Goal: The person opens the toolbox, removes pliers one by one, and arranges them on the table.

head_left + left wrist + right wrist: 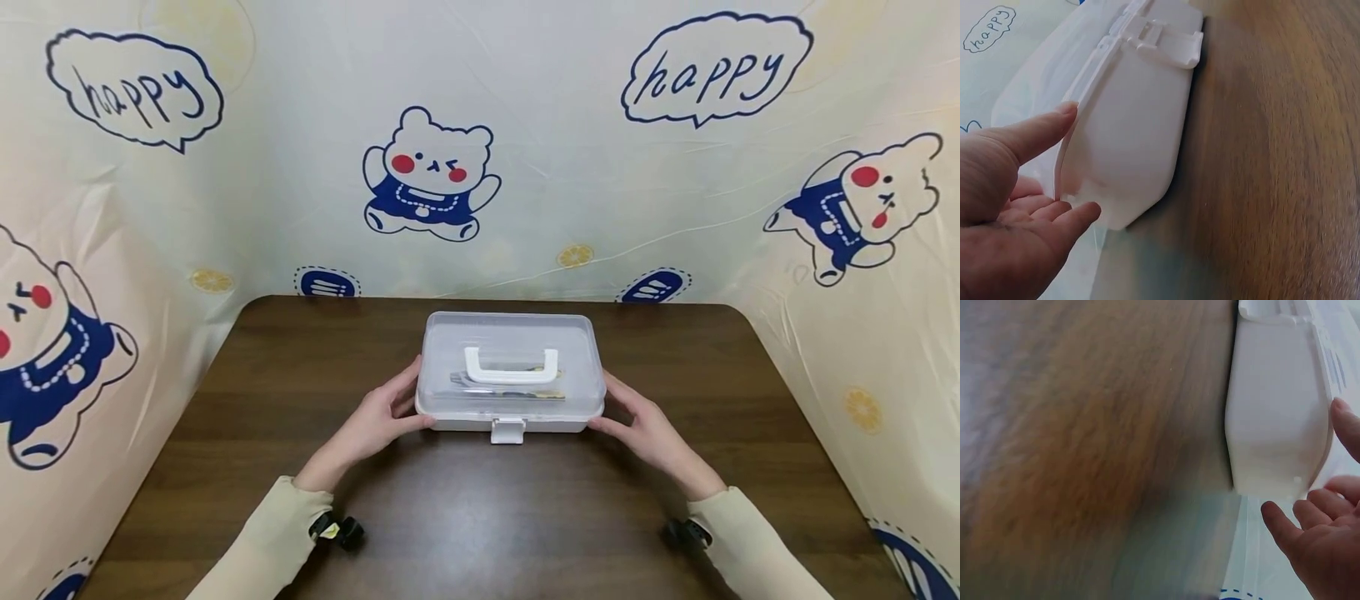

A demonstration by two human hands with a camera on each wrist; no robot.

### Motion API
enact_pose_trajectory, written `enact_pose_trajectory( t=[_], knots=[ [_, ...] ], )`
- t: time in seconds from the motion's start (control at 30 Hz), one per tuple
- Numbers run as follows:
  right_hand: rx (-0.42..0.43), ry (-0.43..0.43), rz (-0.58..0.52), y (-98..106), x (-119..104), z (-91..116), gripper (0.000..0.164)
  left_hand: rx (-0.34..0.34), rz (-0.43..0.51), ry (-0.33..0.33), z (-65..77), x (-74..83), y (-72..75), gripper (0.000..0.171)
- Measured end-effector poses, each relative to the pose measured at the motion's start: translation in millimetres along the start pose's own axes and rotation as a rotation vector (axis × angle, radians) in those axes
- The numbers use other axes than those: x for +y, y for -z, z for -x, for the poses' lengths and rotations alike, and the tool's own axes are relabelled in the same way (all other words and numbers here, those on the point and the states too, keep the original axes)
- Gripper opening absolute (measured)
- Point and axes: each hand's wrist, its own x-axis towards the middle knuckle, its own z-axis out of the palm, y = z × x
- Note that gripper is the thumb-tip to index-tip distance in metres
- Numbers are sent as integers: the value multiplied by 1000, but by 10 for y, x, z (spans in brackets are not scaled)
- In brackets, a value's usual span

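A plastic storage box (510, 410) with a clear lid and white base sits on the wooden table, its lid down. On top is a white carrying handle (512, 376), and at the front a white latch (507, 431). Through the lid show slender metallic items with gold-coloured parts. My left hand (381, 417) grips the box's left end, thumb at the front corner by the lid rim and fingers along the side. At the opposite end, my right hand (647, 423) holds the box the same way. In the left wrist view the thumb (1054, 128) lies against the rim.
The dark brown table (465, 517) has rounded far corners. A pale cloth (555, 208) printed with bears and the word happy hangs behind it and on both sides. Small black devices are strapped at both wrists.
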Motion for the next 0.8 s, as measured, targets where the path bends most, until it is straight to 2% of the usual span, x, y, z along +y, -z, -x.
enact_pose_trajectory(
  t=[0.13, 0.3, 0.5, 0.63, 0.8],
  knots=[
    [8, 15, 31, 23, -6, 93, 76, -7, -108, -14, 67, 33, 12, 98],
    [43, 47, 18, 39, -20, 181, 73, -11, -239, -20, 164, 119, 13, 98],
    [107, 59, -25, 110, -92, 220, 62, 54, -404, -22, 253, 268, 50, 88],
    [168, 36, -91, 192, -215, 205, 51, 93, -409, 1, 251, 408, 101, 77],
    [220, -49, -156, 260, -353, 143, 42, 142, -415, 9, 191, 530, 191, 60]
  ],
)
